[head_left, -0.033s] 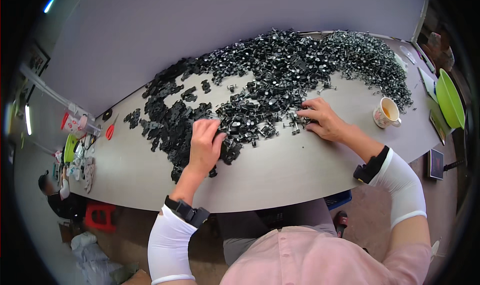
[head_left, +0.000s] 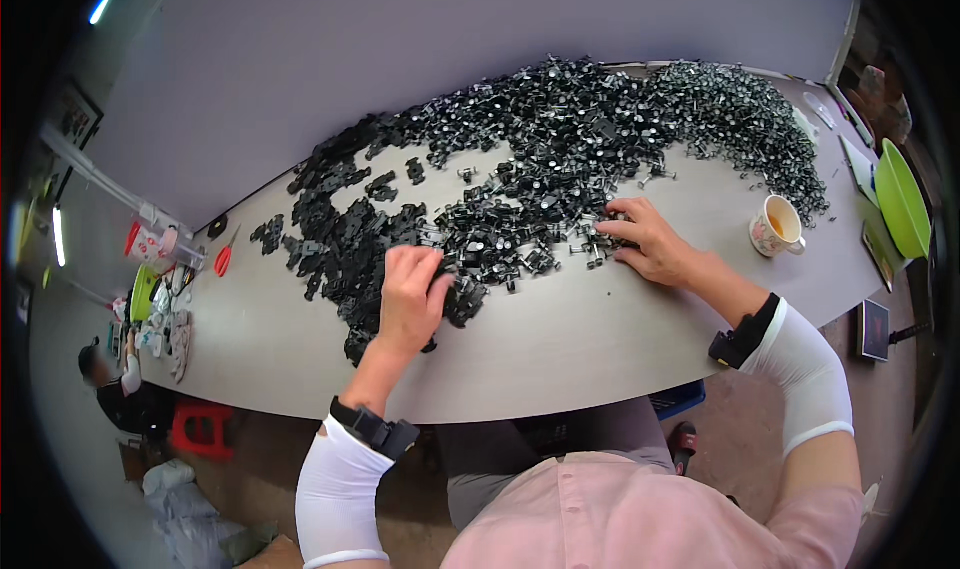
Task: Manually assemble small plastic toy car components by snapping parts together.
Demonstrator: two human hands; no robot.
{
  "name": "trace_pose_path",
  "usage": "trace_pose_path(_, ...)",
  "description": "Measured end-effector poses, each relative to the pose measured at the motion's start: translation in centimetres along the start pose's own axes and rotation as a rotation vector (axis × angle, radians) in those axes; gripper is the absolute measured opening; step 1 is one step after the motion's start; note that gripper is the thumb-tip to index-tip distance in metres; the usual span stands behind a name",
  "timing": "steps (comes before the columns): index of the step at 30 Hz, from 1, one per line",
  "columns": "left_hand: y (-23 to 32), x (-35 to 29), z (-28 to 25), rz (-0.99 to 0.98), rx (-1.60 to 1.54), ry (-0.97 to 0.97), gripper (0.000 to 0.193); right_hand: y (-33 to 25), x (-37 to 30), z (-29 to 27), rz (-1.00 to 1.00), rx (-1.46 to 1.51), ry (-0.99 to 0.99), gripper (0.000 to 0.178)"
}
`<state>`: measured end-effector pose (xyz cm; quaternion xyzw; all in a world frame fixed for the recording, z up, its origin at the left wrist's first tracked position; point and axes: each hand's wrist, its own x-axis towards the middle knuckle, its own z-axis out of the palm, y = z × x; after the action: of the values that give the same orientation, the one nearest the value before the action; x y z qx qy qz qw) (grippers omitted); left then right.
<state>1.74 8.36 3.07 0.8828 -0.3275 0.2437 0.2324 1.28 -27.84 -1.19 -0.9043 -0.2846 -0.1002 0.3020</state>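
Note:
My left hand (head_left: 409, 297) is over the near right edge of a heap of flat black plastic pieces (head_left: 375, 234). Its fingers are curled in toward the thumb, and whatever they hold is hidden. My right hand (head_left: 655, 246) rests at the near edge of a large spread of small black pieces with shiny metal pins (head_left: 520, 204). Thumb and fingers there are bent together around the edge of the pile; I cannot make out what is between them. A few loose pinned pieces lie by the right fingertips.
Smaller metal parts (head_left: 745, 119) are heaped at the far right. A cup of amber drink (head_left: 776, 226) stands right of my right hand, with a green basin (head_left: 901, 199) beyond. Red scissors (head_left: 224, 260) lie at left. Another person (head_left: 118, 384) sits at far left near a red stool (head_left: 203, 430).
My left hand has shifted very slightly toward me. My right hand stays in place, and the piles look the same.

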Motion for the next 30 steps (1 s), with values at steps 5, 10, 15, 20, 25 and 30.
trace_pose_path(5, 3.3, -3.4, -0.6, -0.02, 0.094, -0.09, 0.036, -0.8, 0.6, 1.2, -0.041, 0.106, 0.045, 0.053)
trace_pose_path(10, 3.7, -3.5, 1.0, -0.098, 0.121, -0.145, 0.027, -2.0, 2.0, -1.3, 0.029, -0.051, -0.22, 0.053)
trace_pose_path(15, 3.7, -4.0, 1.4, -0.099, 0.028, -0.128, 0.025, -3.7, 1.0, -0.4, -0.007, -0.17, -0.083, 0.053)
trace_pose_path(20, 3.8, -4.3, 1.2, -0.189, -0.053, -0.027, 0.038, -7.4, 3.0, 1.4, -0.148, -0.203, -0.109, 0.045)
trace_pose_path(25, 4.6, -4.0, 2.3, -0.284, -0.171, 0.032, 0.041, -7.2, 3.0, 2.3, -0.266, -0.143, -0.041, 0.039)
trace_pose_path(30, 6.1, -2.8, 4.2, -0.26, -0.338, 0.039, 0.041, -10.3, 3.5, 3.3, 0.376, 0.686, -0.139, 0.03)
